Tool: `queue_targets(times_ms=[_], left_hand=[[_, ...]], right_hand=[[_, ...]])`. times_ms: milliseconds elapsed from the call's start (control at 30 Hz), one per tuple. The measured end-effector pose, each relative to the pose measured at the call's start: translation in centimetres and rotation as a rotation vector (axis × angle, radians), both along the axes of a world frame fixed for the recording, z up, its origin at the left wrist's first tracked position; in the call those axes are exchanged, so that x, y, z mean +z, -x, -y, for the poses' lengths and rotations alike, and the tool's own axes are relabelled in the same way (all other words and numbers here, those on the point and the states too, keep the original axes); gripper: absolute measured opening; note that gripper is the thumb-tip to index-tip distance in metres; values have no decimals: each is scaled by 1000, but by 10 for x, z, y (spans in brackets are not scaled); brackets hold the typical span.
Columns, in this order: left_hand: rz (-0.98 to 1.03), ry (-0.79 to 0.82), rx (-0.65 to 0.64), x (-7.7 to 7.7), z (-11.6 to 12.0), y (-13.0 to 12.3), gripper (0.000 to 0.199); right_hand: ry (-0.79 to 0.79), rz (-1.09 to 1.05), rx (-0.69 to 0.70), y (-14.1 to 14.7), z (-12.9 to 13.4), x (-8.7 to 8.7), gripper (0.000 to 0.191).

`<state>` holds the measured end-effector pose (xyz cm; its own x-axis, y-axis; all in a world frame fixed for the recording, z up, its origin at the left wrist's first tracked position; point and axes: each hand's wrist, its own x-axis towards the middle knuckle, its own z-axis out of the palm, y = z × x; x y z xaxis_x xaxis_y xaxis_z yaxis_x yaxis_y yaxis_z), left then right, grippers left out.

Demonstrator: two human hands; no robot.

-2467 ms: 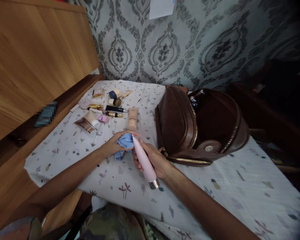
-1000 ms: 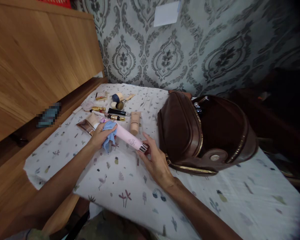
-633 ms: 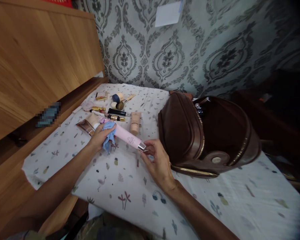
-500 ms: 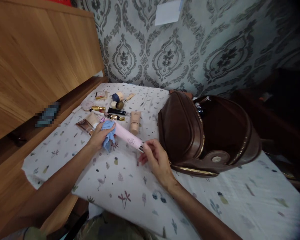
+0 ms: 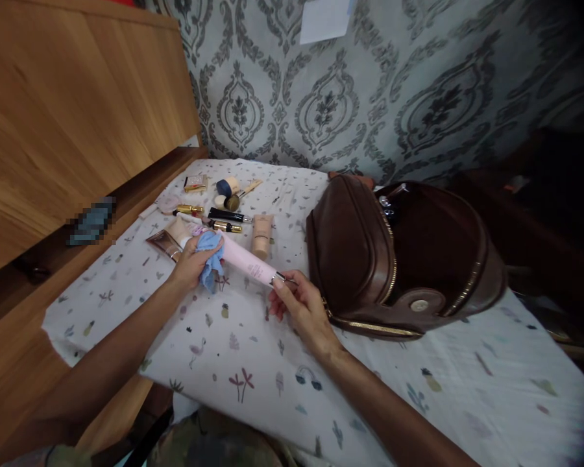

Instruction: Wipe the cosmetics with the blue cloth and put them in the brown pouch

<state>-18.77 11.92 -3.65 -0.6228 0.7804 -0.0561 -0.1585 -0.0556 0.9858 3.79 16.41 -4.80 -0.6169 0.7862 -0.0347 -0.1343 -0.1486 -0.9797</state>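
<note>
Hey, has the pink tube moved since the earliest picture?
Yes: judged against the brown bag, the pink tube has shifted left and away from the person's body.

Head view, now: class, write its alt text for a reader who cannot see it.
The left hand holds a pink tube with a blue cloth; the right hand touches its silver cap. Beyond, makeup lies on a patterned sheet, left of an open brown bag.
</note>
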Motion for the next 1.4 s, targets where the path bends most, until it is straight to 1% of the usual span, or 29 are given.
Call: queue_targets(times_ms=[100, 233, 367, 467, 533, 600, 667, 700, 767, 833, 900, 967, 1000, 1033, 1067, 1133, 1167, 1200, 1300, 1400], left_hand=[[-7, -41, 0, 0, 1, 0, 47], [7, -20, 17, 6, 1, -1, 48], [56, -47, 89, 13, 0, -6, 47], [144, -54, 105, 14, 3, -18, 40], [205, -3, 52, 15, 7, -31, 39], [239, 76, -62, 15, 14, -47, 42], [246, 141, -173, 16, 20, -62, 51], [244, 163, -206, 17, 22, -68, 57], [232, 187, -222, 17, 25, -76, 65], [201, 188, -205, 14, 25, -77, 67], [144, 185, -180, 10, 24, -73, 67], [53, 166, -151, 8, 25, -67, 66], [-7, 150, -165, 8, 26, -64, 65], [-79, 135, -207, 10, 27, -61, 63], [-164, 119, -273, 14, 28, -58, 60], [-359, 86, -439, 23, 30, -53, 51], [-453, 68, -511, 29, 31, -51, 48], [-539, 50, -565, 33, 32, -50, 46], [-723, 4, -647, 44, 31, -54, 44], [-808, -20, -669, 53, 26, -65, 44]], right_hand=[[56, 14, 65, 0, 0, -2, 50], [96, 13, 128, -1, 0, -2, 51], [46, 27, 199, 1, 5, -1, 48], [-14, 57, 210, 4, 11, -1, 43], [-34, 51, 183, 5, 13, -3, 42], [-55, 28, 141, 5, 13, -4, 41], [-93, -2, 97, 5, 13, -6, 39], [-121, -16, 74, 5, 12, -6, 37], [-203, -12, 33, 3, 11, -5, 30], [-310, 77, 5, 1, 10, 0, 22], [-418, 227, -25, -3, 9, 7, 18], [-528, 346, -73, -7, 8, 19, 18], [-579, 370, -101, -10, 9, 25, 18], [-628, 369, -123, -12, 10, 33, 18], [-671, 347, -134, -15, 11, 41, 21], [-747, 269, -140, -21, 13, 59, 33], [-787, 224, -143, -24, 13, 68, 35], [-829, 182, -148, -28, 14, 77, 34], [-946, 73, -167, -39, 11, 99, 20], [-994, 17, -154, -51, 4, 113, 14]])
